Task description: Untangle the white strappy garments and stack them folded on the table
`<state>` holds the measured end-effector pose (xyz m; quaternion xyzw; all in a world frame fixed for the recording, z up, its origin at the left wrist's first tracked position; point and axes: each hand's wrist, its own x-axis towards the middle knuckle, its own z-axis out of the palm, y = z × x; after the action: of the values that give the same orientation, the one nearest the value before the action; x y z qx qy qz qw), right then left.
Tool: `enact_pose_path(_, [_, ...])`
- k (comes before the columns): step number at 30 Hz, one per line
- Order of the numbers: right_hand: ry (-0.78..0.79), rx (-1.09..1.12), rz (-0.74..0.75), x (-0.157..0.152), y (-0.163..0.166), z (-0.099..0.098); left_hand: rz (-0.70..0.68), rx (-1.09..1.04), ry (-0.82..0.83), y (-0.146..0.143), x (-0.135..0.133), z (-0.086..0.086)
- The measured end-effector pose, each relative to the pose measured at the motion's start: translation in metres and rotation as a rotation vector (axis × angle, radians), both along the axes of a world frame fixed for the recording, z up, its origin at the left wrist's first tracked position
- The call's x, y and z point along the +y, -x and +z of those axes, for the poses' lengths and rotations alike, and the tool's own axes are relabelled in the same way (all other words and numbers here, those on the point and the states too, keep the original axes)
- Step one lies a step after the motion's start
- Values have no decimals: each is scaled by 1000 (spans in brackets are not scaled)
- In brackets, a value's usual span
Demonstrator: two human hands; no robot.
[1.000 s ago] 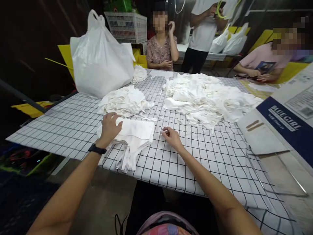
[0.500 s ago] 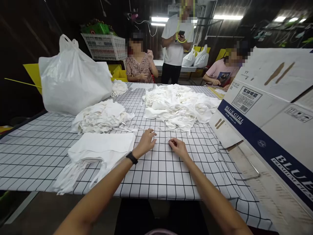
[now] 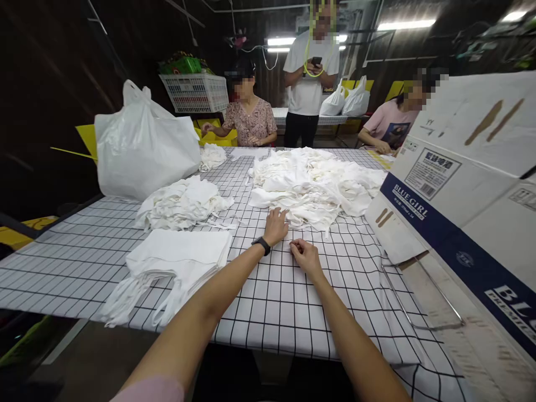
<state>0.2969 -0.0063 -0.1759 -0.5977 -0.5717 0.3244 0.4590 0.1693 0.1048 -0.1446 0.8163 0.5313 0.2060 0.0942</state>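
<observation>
My left hand, a dark watch at its wrist, reaches to the near edge of a large loose heap of white cloth pieces. Its fingers are apart, and I see nothing held in them. Close by on the right, my right hand rests over the checked tablecloth with thumb and fingers pinched together. Whatever may be between those fingertips is too small to make out. To the left lies a neat stack of flat white cloth pieces with straps. Behind it sits a smaller crumpled heap of white cloth.
A full white plastic bag stands at the table's left. On the right, a big cardboard box leans over the table, a bent metal wire frame beside it. Two people sit across the table; another stands behind holding a phone.
My left hand has moved forward and right to the heap's near edge. The right hand stays pinched in about the same place. My view has shifted slightly.
</observation>
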Motion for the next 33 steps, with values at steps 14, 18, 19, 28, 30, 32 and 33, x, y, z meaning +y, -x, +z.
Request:
enact_pose_path(14, [19, -36, -35, 5, 1, 0, 156, 180, 153, 16, 76, 12])
enact_pose_path(18, [50, -66, -96, -6, 5, 1, 81, 167, 131, 36, 69, 21])
enact_pose_path(19, [59, -75, -111, -8, 5, 1, 62, 160, 115, 47, 69, 26])
enact_pose_path(28, [150, -180, 192, 47, 70, 39, 240, 144, -42, 217, 50, 70])
enact_pose_path(30, [122, -201, 255, 76, 109, 53, 355, 144, -58, 258, 44, 73])
enact_pose_path(32, [91, -210, 311, 107, 152, 66, 450, 150, -61, 291, 41, 72])
enact_pose_path(33, [79, -215, 337, 122, 173, 71, 486, 155, -56, 304, 39, 70])
